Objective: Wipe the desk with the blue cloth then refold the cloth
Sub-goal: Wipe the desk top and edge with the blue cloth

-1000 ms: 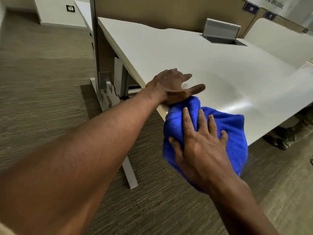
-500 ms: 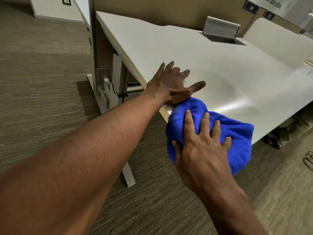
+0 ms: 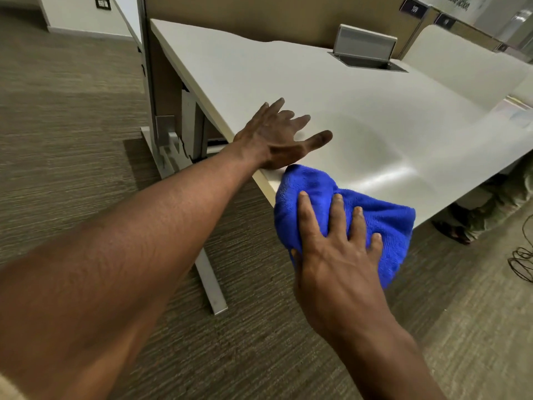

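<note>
The blue cloth lies bunched over the near corner of the white desk, with part of it hanging past the edge. My right hand presses flat on the cloth with spread, straight fingers. My left hand rests on the desk just behind the cloth, heel near the desk's left edge, fingers spread and straight, thumb pointing right. It holds nothing.
A grey cable hatch stands open at the desk's back, before a tan partition. A metal desk leg reaches the carpet on the left. Someone's foot and dark cables lie on the floor at right.
My left hand has slid slightly forward and its fingers have spread wider. The cloth under my right hand has shifted a little to the right along the near edge.
</note>
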The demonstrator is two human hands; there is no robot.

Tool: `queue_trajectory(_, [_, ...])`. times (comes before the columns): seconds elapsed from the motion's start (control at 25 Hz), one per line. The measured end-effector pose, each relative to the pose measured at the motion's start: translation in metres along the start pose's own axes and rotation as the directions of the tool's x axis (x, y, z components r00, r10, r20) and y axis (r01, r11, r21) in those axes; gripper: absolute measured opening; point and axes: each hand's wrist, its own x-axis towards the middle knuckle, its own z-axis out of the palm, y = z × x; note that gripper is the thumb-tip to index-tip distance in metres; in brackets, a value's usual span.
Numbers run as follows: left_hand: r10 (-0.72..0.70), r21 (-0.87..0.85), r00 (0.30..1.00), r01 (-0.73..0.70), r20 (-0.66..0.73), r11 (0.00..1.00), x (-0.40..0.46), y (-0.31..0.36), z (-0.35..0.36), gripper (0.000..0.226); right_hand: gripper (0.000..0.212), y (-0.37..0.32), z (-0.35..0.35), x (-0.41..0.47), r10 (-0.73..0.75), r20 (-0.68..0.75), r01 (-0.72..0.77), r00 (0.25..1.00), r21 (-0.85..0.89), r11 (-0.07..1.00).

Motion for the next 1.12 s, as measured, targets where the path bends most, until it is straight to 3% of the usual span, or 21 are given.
queue_trajectory(0.2, [-0.024, 0.01, 1.0, 0.024, 0.009, 1.0, 0.002, -0.001, 0.002, 0.109, 0.08, -0.032, -0.007, 0.044, 0.104, 0.079, -0.104, 0.991, -0.001, 0.995])
queue_trajectory(0.4, [-0.048, 0.022, 0.999, 0.047, 0.015, 0.999, 0.001, 0.001, 0.0, 0.11, 0.071, -0.005, -0.019, 0.041, -0.015, -0.132, 0.031, 0.991, 0.122, 0.992])
queue_trajectory(0.56, [-0.035, 0.021, 0.999, 0.035, 0.015, 0.999, 0.001, 0.0, 0.002, 0.109, 0.084, 0.021, -0.004, 0.008, -0.096, -0.043, 0.103, 0.994, 0.214, 0.971])
queue_trajectory(0.72, [-0.044, 0.034, 0.999, 0.043, 0.022, 0.999, 0.004, 0.001, 0.004, 0.108, 0.096, 0.009, -0.002, 0.013, -0.056, -0.049, 0.061, 0.997, 0.111, 0.992])
queue_trajectory(0.88, [-0.081, 0.061, 0.996, 0.079, 0.036, 0.995, 0.002, 0.0, 0.003, 0.108, 0.084, -0.012, -0.007, 0.037, -0.005, -0.139, 0.006, 0.99, 0.002, 1.0])
queue_trajectory(1.04, [-0.091, 0.079, 0.995, 0.087, 0.045, 0.993, 0.002, 0.003, 0.0, 0.106, 0.067, -0.017, -0.012, 0.053, -0.008, -0.213, 0.024, 0.977, 0.074, 0.997])
queue_trajectory(1.12, [-0.097, 0.088, 0.994, 0.093, 0.049, 0.992, 0.002, 0.004, -0.002, 0.098, 0.059, -0.002, -0.017, 0.051, -0.045, -0.235, 0.096, 0.971, 0.208, 0.973])
